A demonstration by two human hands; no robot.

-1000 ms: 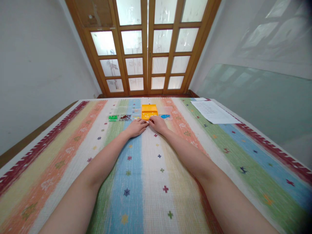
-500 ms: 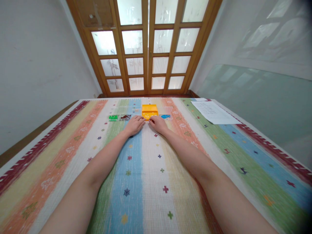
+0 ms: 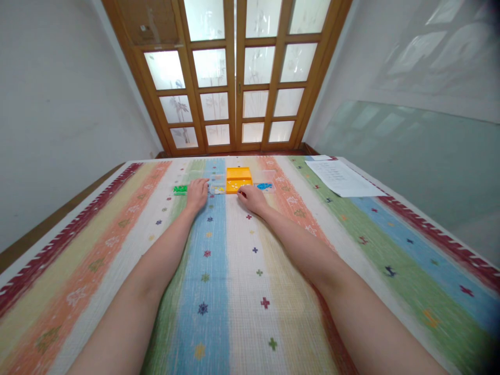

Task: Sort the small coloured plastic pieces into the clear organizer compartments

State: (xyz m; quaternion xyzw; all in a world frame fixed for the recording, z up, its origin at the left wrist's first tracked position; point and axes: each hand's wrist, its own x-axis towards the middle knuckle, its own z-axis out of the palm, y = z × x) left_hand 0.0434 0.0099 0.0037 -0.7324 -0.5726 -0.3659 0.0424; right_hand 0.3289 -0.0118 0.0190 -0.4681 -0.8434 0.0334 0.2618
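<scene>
My left hand reaches over the clear box of dark red-brown pieces, hiding them; its fingers look stretched forward and a little apart. At the front edge of an open yellow box, my right hand has thumb and fingers pressed together. What lies in that pinch is too small to make out. Small pale pieces are scattered in the yellow box's front part. Just left of it, a clear compartment holds a few yellow and pale bits.
Green pieces fill a clear compartment at the far left. Blue pieces lie in a clear box right of the yellow one. Printed sheets rest on the striped tablecloth at the right. Wooden glazed doors stand beyond the table.
My left hand has moved left, from the yellow box's front corner to the compartment of dark red-brown pieces. My right hand stays at the yellow box.
</scene>
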